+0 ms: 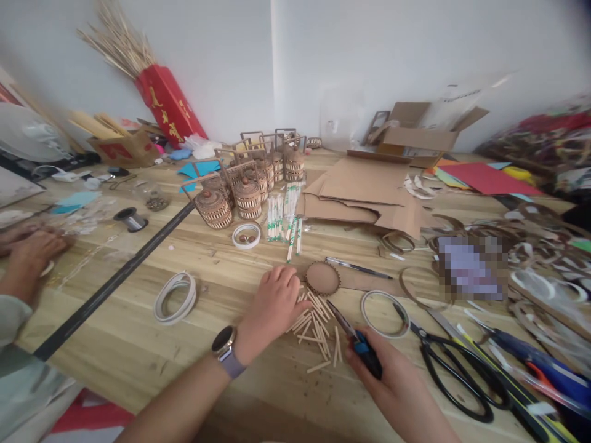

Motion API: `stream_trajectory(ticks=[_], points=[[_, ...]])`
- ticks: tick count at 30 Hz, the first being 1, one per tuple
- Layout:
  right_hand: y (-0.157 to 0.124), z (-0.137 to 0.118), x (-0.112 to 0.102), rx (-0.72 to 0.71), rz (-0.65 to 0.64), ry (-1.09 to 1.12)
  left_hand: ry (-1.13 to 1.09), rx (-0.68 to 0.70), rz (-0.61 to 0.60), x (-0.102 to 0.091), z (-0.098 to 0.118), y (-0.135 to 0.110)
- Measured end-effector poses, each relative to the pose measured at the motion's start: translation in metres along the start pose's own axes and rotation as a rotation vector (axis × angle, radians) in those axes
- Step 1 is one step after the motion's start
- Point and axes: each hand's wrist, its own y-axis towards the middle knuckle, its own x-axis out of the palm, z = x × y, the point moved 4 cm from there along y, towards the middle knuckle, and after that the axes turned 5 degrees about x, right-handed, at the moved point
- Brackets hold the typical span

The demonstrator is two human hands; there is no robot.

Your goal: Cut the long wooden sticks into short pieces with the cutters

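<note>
Blue-and-black pliers (367, 353) sit in the right hand (390, 372), fingers wrapped round the handles. The left hand (273, 301) has its fingers bunched together at the loose sticks' (315, 324) 10 o'clock edge; can't tell if they're pinching any. Rimmed disc (322, 279) at 12 from there, lidded baskets (249, 195) at 11. Baskets look done imo; sticks seem cut but unplaced, disc unfinished.

No text reads with certainty: gold Chinese characters mark the red box (168, 107) at upper left, green capitals the paper-wrapped sticks (276, 218) near the centre, and blurred dark lettering the clear plastic bag (455, 111) at upper right.
</note>
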Motion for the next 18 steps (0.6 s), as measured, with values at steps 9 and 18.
stream_trajectory(ticks=[9,18], points=[[-0.002,0.007,-0.002,-0.018,-0.031,-0.028,-0.063,-0.191,-0.038,0.000,-0.038,0.014],[-0.003,-0.006,0.004,0.001,0.041,0.055,-0.255,-0.400,-0.009,0.013,-0.055,0.088]])
